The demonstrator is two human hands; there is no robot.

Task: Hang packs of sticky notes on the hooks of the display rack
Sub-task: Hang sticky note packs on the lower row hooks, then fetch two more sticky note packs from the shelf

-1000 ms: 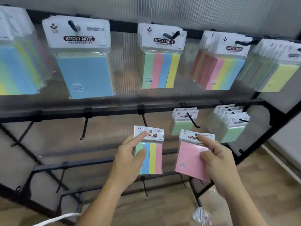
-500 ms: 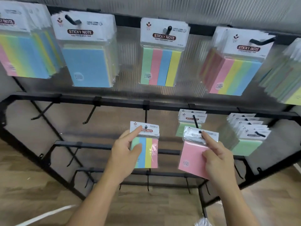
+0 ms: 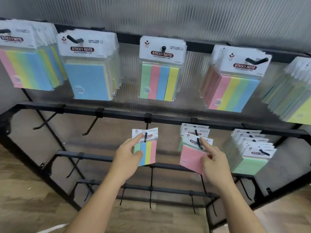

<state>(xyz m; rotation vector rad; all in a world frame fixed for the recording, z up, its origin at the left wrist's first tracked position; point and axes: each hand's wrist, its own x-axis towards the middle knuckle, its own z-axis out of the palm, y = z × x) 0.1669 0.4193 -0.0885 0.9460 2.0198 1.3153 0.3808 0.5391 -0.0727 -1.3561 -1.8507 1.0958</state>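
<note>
My left hand pinches a small striped pack of sticky notes, forefinger on its white header and thumb on the front. A black hook on the second rail passes through the header's hole. My right hand holds a pink pack, forefinger on its header, where another hook comes through. Behind the pink pack, a few green packs hang on that same hook.
The black display rack carries large packs on its top rail: striped, blue, striped, striped. A stack of green packs hangs at the right. Bare hooks stick out at left and on lower rails. Wooden floor below.
Both hands have moved the packs up and forward onto the second-rail hooks; the hook tips now stick out through both headers. My view has shifted left and closer.
</note>
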